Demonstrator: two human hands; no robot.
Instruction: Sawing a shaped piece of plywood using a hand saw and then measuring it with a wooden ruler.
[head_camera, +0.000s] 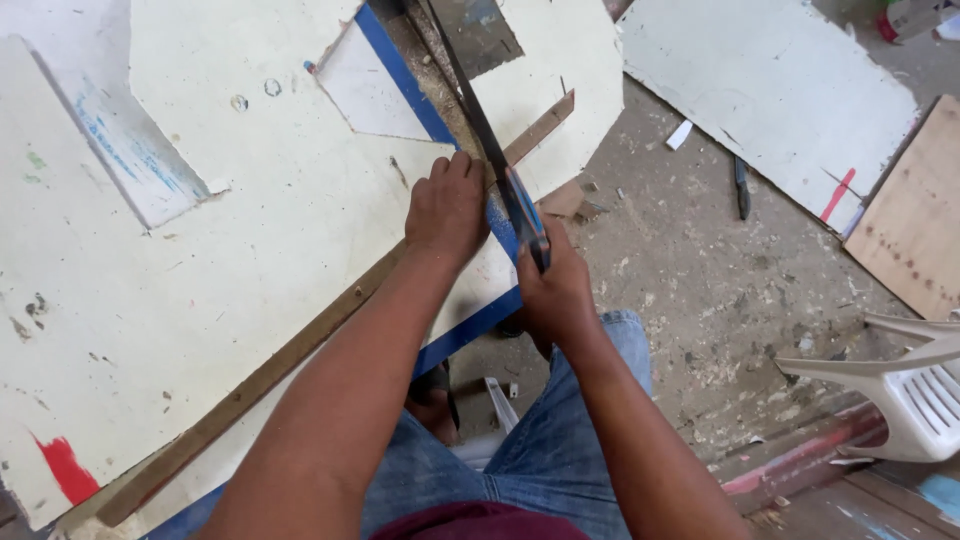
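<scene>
Right hand grips handsaw; left hand presses, probably, wood strip.

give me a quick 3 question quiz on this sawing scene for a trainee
1. True or false: the right hand holds the handsaw by its handle.
2. What does the left hand press on? A) the white plastic chair B) the long wooden strip on the cream painted board C) the dark tool lying on the concrete floor
3. Fill in: the board's near edge has a ____ painted band.

Key: 1 true; 2 B; 3 blue
</scene>
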